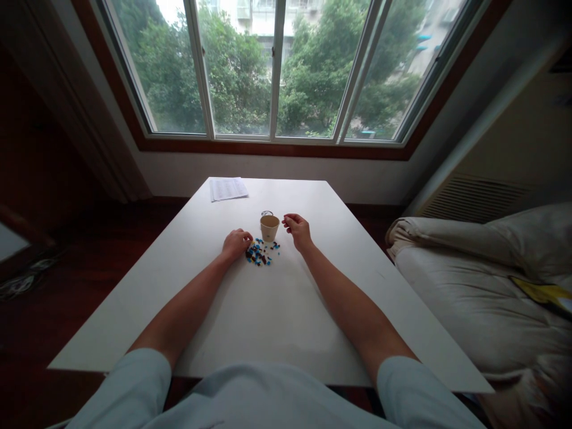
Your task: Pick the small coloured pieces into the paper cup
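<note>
Beside left hand [236, 243], beads [261, 252], seemingly ungripped.

A small heap of tiny pieces [261, 252], mostly blue with some black, red and a few lighter bits, lies on the white table [268, 316]. The pieces are loosely scattered and spread flat rather than stacked. They are too small to tell their shape; they may be beads. The heap's left edge meets, or nearly meets, the fingertips of the left hand [236, 243]. Just behind the heap stands a paper cup [270, 227], pale beige and upright, its mouth open upward. Its inside is brownish and shaded, so any contents cannot be made out. A few stray pieces lie right at the cup's foot. The cup stands between the two hands, with the right hand [298, 229] just beside it and clear of the rim.
</note>
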The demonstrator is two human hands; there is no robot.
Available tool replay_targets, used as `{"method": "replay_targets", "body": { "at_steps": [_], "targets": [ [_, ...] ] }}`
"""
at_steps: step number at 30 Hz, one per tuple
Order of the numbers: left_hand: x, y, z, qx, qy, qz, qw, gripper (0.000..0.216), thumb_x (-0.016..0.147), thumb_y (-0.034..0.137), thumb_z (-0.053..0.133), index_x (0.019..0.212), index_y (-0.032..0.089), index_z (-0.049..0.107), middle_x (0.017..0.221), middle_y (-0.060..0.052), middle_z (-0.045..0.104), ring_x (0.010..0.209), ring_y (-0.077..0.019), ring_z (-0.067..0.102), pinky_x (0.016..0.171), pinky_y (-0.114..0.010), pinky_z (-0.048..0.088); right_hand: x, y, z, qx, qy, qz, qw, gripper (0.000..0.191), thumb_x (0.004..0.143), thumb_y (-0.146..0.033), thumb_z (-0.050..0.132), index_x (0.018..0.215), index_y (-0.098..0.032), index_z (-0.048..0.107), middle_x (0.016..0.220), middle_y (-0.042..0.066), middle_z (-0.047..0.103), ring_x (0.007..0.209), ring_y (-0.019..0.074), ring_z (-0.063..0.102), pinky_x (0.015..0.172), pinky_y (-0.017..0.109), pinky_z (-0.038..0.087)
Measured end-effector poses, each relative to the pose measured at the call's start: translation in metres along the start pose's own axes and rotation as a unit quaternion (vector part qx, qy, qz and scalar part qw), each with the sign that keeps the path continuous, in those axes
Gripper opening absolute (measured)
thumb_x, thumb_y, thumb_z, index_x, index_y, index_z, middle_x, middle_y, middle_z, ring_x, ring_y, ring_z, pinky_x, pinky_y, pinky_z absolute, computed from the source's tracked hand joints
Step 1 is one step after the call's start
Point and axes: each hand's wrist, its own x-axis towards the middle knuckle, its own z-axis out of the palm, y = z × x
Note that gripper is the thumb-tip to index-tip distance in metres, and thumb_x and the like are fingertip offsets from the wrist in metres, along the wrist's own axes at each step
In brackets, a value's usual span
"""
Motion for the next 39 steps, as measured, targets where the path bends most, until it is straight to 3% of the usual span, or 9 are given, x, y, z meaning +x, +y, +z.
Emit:
{"method": "replay_targets", "body": {
  "at_steps": [8,13,21,26,33,39],
  "targets": [
    [0.000,-0.001,0.002,0.015,0.003,0.005,1.000,0.020,0.085,0.029,0.059,0.091,0.026,0.078,0.094,-0.006,0.067,0.087,-0.0207,0.059,0.079,-0.031,0.044,0.000,-0.007,-0.002,-0.018,-0.031,-0.025,0.999,0.031,0.070,-0.041,0.072,0.092,-0.018,0.071,0.079,0.004,0.070,0.067,0.0135,0.057,0.058,0.027,0.046],
    [-0.001,0.001,0.002,0.026,0.002,0.002,1.000,0.020,0.085,0.027,0.057,0.090,0.025,0.076,0.096,-0.007,0.067,0.090,-0.0208,0.058,0.078,-0.031,0.044,-0.003,-0.013,0.001,-0.027,-0.078,-0.017,0.996,0.031,0.072,-0.042,0.070,0.094,-0.020,0.073,0.085,0.005,0.072,0.073,0.0151,0.061,0.066,0.030,0.051],
    [-0.004,0.011,-0.003,0.020,0.006,-0.030,0.999,0.020,0.085,0.022,0.055,0.094,0.023,0.073,0.101,-0.006,0.068,0.093,-0.0196,0.060,0.083,-0.029,0.045,-0.008,-0.024,0.003,-0.028,-0.099,-0.005,0.995,0.032,0.076,-0.043,0.068,0.098,-0.020,0.073,0.092,0.005,0.074,0.080,0.0167,0.065,0.073,0.032,0.054],
    [-0.004,0.013,-0.004,-0.010,0.036,-0.058,0.998,0.020,0.084,0.024,0.055,0.096,0.023,0.072,0.089,-0.004,0.071,0.081,-0.0187,0.062,0.077,-0.030,0.045,-0.007,-0.025,0.004,-0.035,-0.064,-0.017,0.997,0.028,0.076,-0.041,0.066,0.094,-0.020,0.072,0.088,0.005,0.073,0.075,0.0161,0.063,0.071,0.032,0.053],
    [0.001,0.015,-0.004,-0.146,0.071,-0.066,0.985,0.012,0.079,0.026,0.061,0.088,0.021,0.068,0.083,-0.002,0.071,0.073,-0.0159,0.060,0.072,-0.028,0.045,0.000,-0.011,-0.010,-0.043,0.000,-0.014,0.999,0.029,0.074,-0.039,0.061,0.093,-0.019,0.069,0.080,0.005,0.070,0.067,0.0142,0.058,0.063,0.029,0.048],
    [0.011,0.019,0.005,-0.369,0.101,-0.070,0.921,0.016,0.082,0.019,0.047,0.093,0.018,0.059,0.084,-0.002,0.063,0.064,-0.0107,0.055,0.063,-0.025,0.046,0.008,0.014,-0.029,-0.040,0.049,0.008,0.998,0.030,0.070,-0.039,0.062,0.090,-0.018,0.068,0.073,0.003,0.068,0.061,0.0128,0.055,0.058,0.027,0.044]
  ]
}}
